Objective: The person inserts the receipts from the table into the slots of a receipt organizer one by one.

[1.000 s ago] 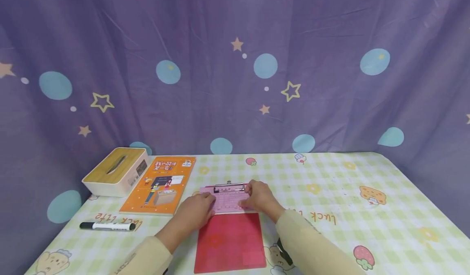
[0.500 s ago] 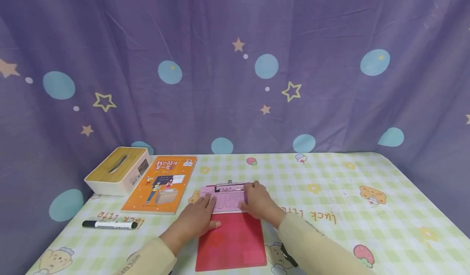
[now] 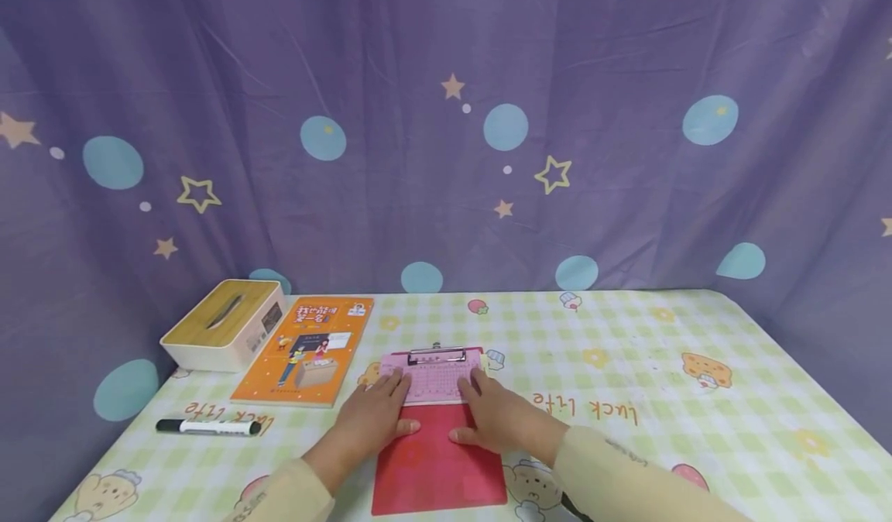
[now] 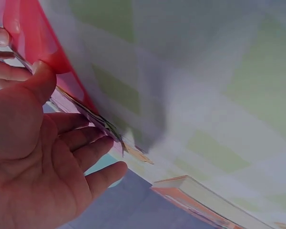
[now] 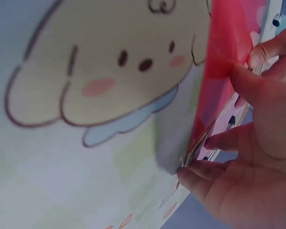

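Note:
A translucent red clipboard [image 3: 439, 475] lies on the table in the head view. Under its metal clip [image 3: 437, 355] sits a small stack of pink printed slips [image 3: 435, 382] with a grid, covering the board's far end. My left hand [image 3: 371, 412] rests along the slips' left side, fingers extended, thumb over the red board. On the right side my right hand [image 3: 503, 415] lies the same way, its fingertips on the slips' edge. Both wrist views show the left hand [image 4: 38, 157] and the right hand [image 5: 257, 152] with fingertips at the edges of the paper and board.
An orange book [image 3: 303, 352] lies left of the clipboard, beside a white tissue box [image 3: 223, 328] with a wooden lid. Nearer on the left is a black-and-white marker [image 3: 209, 427]. A purple curtain [image 3: 446, 197] hangs behind the checked tablecloth [image 3: 627, 398].
My right hand has left the corner beside the clip and slid nearer, its thumb now over the red board. My left hand's fingers and thumb have spread out flat along the left side.

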`<action>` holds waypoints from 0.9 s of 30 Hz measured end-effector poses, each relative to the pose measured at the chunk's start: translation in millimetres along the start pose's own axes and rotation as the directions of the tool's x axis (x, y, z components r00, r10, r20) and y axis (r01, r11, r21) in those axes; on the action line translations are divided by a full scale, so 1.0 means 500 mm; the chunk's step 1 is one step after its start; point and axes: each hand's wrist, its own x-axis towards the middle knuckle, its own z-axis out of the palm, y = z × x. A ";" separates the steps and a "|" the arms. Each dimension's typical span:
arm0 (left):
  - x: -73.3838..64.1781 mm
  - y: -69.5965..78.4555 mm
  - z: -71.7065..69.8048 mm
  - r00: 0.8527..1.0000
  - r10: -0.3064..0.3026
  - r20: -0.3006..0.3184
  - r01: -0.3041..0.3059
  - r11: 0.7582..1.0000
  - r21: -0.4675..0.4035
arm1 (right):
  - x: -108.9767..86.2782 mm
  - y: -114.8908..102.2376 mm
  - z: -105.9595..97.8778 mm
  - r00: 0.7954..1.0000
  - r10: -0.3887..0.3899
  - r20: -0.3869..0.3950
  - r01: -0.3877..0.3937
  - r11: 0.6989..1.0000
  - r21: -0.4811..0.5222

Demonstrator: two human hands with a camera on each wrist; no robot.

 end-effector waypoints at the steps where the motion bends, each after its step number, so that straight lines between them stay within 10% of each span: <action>1: -0.001 0.000 0.000 1.000 0.003 -0.003 -0.003 1.000 0.002 | -0.002 -0.001 0.002 1.000 -0.001 -0.001 0.001 1.000 -0.003; 27: -0.010 0.009 -0.005 0.999 0.046 0.002 -0.046 0.998 0.031 | -0.017 -0.006 0.025 0.999 -0.042 -0.026 0.039 0.996 -0.082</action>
